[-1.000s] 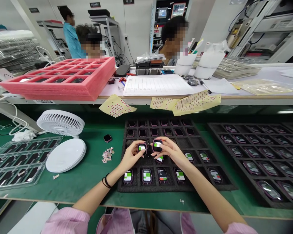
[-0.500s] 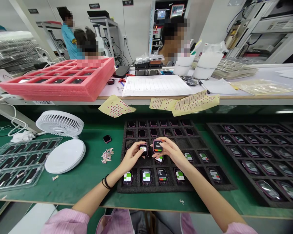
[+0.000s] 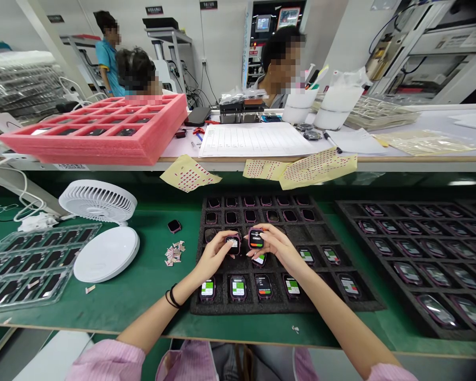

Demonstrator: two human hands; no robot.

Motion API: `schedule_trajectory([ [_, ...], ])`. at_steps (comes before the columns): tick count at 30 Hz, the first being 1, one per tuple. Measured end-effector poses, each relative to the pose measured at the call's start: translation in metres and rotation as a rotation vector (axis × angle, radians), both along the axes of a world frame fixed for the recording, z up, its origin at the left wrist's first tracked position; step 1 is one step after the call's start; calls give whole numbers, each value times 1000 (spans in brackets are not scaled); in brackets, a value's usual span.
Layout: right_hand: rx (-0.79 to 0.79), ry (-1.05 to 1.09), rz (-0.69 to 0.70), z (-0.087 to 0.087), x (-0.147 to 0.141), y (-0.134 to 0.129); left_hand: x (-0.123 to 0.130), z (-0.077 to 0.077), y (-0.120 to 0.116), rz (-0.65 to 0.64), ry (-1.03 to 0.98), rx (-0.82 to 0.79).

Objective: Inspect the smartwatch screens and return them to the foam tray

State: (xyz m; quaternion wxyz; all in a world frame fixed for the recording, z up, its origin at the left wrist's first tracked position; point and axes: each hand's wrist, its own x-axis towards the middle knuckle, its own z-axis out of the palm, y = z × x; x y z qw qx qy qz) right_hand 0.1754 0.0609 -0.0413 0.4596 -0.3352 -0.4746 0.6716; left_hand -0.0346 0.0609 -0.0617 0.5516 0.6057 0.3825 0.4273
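My left hand (image 3: 214, 254) grips a smartwatch (image 3: 233, 244) with a lit screen, the thumb lying over its face. Close beside it, my right hand (image 3: 277, 244) pinches a second smartwatch (image 3: 256, 239), whose dark screen shows an orange and green bar. Both are held just above a black foam tray (image 3: 269, 312) with square pockets. Under my right fingers another watch (image 3: 259, 260) is partly covered. The front pockets hold watches with lit green-and-white screens, such as this watch (image 3: 238, 288); the back rows hold watches with dark screens.
A second foam tray (image 3: 384, 280) of watches lies to the right. On the left are a white fan (image 3: 106, 254), a clear plastic tray (image 3: 27, 264), a lone watch (image 3: 174, 226) and paper scraps (image 3: 174, 253). A pink foam tray (image 3: 143, 143) sits on the shelf; people are beyond it.
Both hands stay nearly still, each with its watch. The display on the watch in my right hand looks slightly different. Beyond the shelf, people have shifted a little.
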Motion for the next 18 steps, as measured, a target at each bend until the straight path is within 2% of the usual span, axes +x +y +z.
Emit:
schedule_trajectory([
  [18,6,-8,26,1,0,-1,-4,-5,2,-13,20,-39],
])
